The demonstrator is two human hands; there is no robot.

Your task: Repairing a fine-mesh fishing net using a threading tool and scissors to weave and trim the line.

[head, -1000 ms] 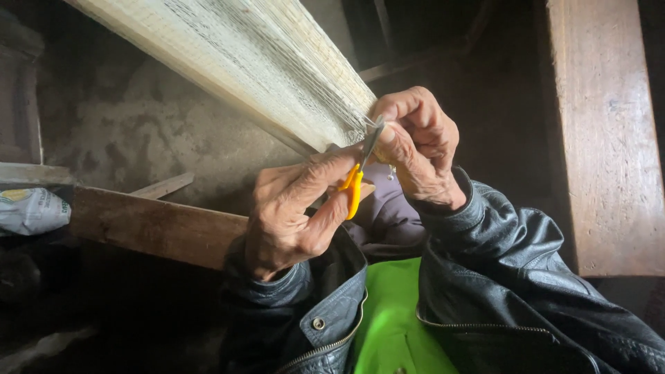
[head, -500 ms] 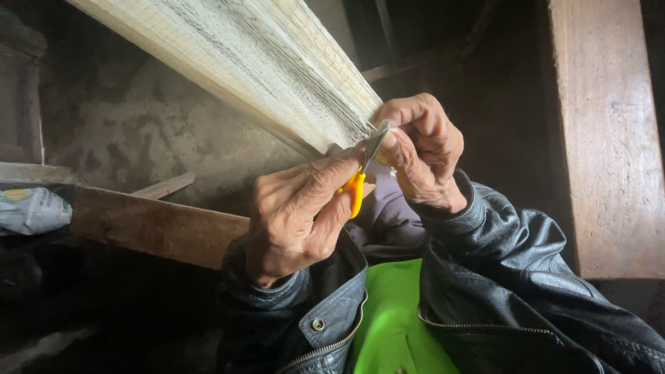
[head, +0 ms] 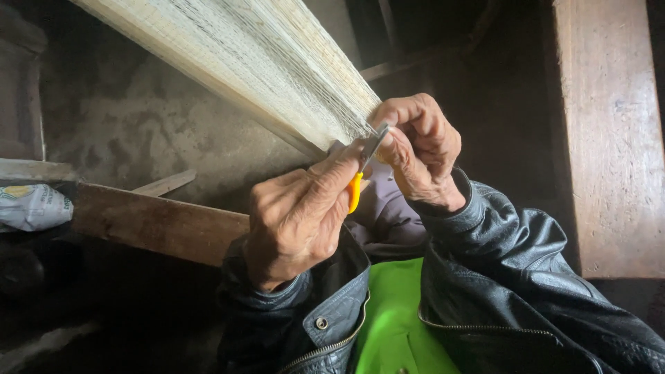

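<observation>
A wide sheet of cream-white threads [head: 263,62] slopes from the upper left down to my hands. My left hand [head: 298,218] grips small scissors with a yellow handle [head: 355,191]; their metal blades [head: 373,144] point up at the threads' near end. My right hand [head: 419,149] is closed around the thread ends right beside the blades, fingers curled. Both wrists wear black leather jacket sleeves [head: 512,256], and a bright green garment [head: 395,318] shows between them.
A dark wooden beam [head: 152,221] runs across on the left below the threads. A thick wooden post [head: 609,131] stands at the right. A whitish bag [head: 31,206] lies at the far left, with a rough grey wall [head: 145,125] behind.
Both hands have stayed at the thread ends; the left hand with the scissors has shifted very slightly. Nothing was picked up or let go.
</observation>
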